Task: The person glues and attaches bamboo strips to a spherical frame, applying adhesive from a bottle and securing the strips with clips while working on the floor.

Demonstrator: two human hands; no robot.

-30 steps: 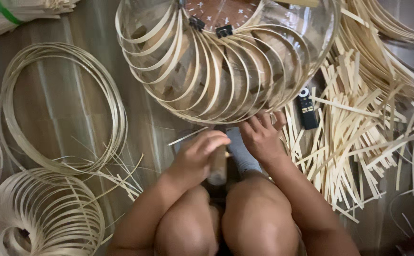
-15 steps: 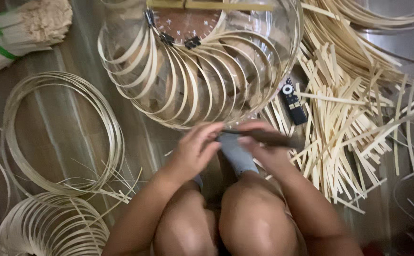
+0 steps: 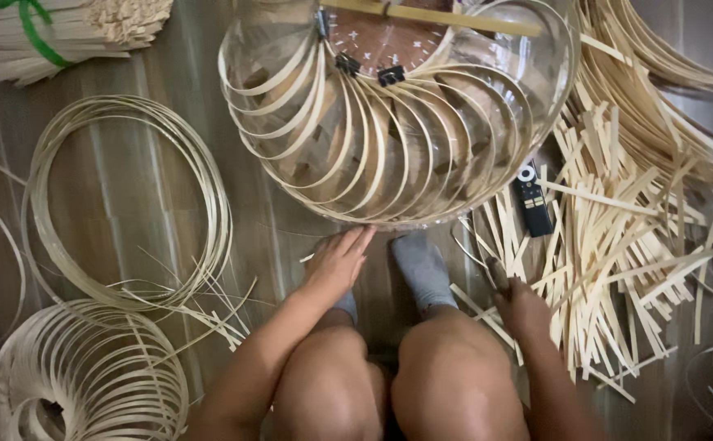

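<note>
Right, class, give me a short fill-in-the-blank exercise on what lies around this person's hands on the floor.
1. The left hand rests open beside a grey ____ on the person's foot.
2. The right hand reaches into a pile of loose bamboo ____.
3. Black ____ pinch the strips of the round bamboo frame near its centre.
4. A black ____ control lies between the frame and the pile.

Missing words: sock; strips; clips; remote

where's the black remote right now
In the head view the black remote lies on the floor to the right, on the pile of bamboo strips, just below the rim of the bamboo strip frame and above the right hand.
</note>
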